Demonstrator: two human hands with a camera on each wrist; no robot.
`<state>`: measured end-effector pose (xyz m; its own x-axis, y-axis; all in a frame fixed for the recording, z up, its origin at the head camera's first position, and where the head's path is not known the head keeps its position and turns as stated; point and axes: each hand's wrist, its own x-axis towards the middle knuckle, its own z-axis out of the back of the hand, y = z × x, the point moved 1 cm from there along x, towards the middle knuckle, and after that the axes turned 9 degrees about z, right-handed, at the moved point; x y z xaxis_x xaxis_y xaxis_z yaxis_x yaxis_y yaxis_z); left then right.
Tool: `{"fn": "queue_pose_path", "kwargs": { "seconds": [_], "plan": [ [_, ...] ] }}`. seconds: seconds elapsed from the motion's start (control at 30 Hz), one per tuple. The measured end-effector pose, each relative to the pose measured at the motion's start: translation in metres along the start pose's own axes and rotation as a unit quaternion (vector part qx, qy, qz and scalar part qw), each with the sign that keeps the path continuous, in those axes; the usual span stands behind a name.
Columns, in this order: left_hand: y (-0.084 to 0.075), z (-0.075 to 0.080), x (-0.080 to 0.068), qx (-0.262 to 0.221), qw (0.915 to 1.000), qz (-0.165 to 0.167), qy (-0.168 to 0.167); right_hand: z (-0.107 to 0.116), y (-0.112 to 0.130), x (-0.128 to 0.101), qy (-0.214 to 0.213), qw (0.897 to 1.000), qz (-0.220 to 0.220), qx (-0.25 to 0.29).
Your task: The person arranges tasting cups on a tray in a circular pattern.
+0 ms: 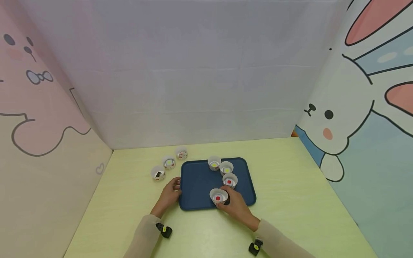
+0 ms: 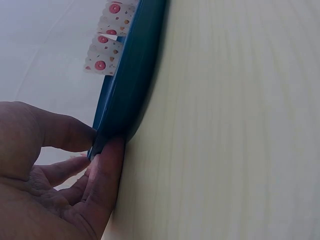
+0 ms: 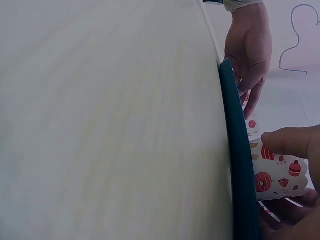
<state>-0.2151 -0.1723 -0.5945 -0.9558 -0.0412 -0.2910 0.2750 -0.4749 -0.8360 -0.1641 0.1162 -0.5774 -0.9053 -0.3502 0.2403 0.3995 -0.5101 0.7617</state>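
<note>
— What did the wrist views add to the head view?
— The donut and macaron prints on the cup walls. The right hand (image 1: 237,207) pinched the nearest paper cup (image 1: 219,196), red piece inside, on the blue tray (image 1: 196,184); the left hand (image 1: 170,193) gripped the tray's left rim.
— And farther back?
— Three cups on the tray (image 1: 226,167) held red and yellow pieces; three cups on the table (image 1: 169,162) stood beyond its left edge.
</note>
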Motion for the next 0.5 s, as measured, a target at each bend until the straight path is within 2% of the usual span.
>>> {"fn": "queue_pose_path", "kwargs": {
  "seconds": [0.23, 0.5],
  "plan": [
    [-0.0014, -0.0002, -0.0007, -0.004, 1.0000, 0.008, 0.003, -0.0015, -0.0013, 0.0009, -0.010, 1.000, -0.001, -0.017],
    [-0.0020, -0.0003, -0.0008, 0.002, 1.0000, 0.008, -0.002, -0.0011, -0.0015, 0.0009, -0.025, 0.998, 0.005, -0.064]
  ]
}}
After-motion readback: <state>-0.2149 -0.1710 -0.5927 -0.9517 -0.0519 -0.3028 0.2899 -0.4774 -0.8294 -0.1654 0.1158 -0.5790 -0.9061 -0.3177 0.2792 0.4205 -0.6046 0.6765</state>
